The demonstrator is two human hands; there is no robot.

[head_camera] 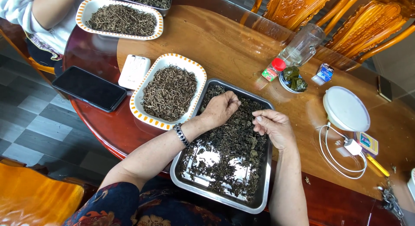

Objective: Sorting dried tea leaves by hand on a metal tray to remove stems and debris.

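Hands at work over a steel tray (262, 195) of dark dried leaves (233, 148), which sits at the near edge of a round polished wooden table (233, 49). The left hand (221, 108), a metal bracelet (181, 134) at its wrist, rests curled on the leaves at the tray's far end, fingertips drawn together as if pinching a few pieces, though the view is too coarse to tell what, if anything, they hold. The right hand (273, 127) hovers just beside it over the tray's far right side, thumb and forefinger nearly closed in a narrow pinch; whether a stem lies between them cannot be told. The step in hand looks like picking through the leaves, and the next move would seem to call for a fine pinch and a short carry to the left of the tray. The tray's long axis runs away from the person, tilting slightly to the right at its far end. Touching the tray on its left is a white oval dish with an orange-dotted rim (142, 111), heaped with thin dry stems (169, 93); further left lie a white charger (134, 71) and a black phone (88, 88). Beyond the tray, a second stem-filled dish (86, 10) sits before another person's arm (52, 7). To the tray's right are a small bowl of green leaves (295, 79), a glass jug (304, 44), and a round white lidded container (346, 109).
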